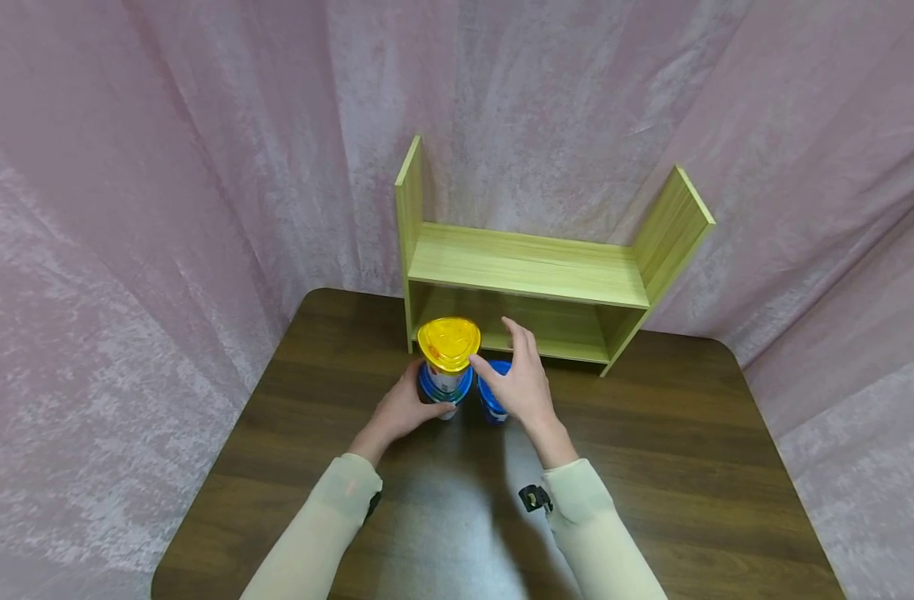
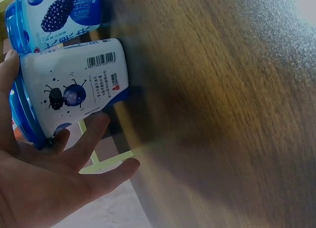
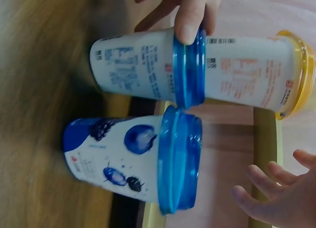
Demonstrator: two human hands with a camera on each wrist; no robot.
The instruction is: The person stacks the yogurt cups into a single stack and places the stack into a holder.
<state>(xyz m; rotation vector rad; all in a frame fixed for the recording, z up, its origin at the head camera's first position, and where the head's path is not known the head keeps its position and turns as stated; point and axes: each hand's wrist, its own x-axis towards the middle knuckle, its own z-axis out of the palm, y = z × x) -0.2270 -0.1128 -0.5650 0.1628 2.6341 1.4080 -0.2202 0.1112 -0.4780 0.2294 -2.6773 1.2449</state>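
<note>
A yellow-lidded yogurt cup (image 1: 449, 343) stands on top of a blue-lidded yogurt cup (image 3: 133, 67), both upright. My left hand (image 1: 406, 408) grips the lower cup around its blue lid, thumb on the near side. In the left wrist view, that cup (image 2: 74, 80) shows a barcode and berry drawings. Close by on the right is a second blue-lidded yogurt cup (image 3: 128, 154), printed with blueberries and blackberries. My right hand (image 1: 526, 383) is spread above and beside this second cup, holding nothing; its thumb tip comes near the yellow lid.
Behind the cups stands a light wooden shelf (image 1: 531, 262) with two tall side panels. The dark wood table (image 1: 651, 467) has rounded back corners. Pink curtains (image 1: 546, 108) hang around the table. A small black device (image 1: 535, 498) sits at the right wrist.
</note>
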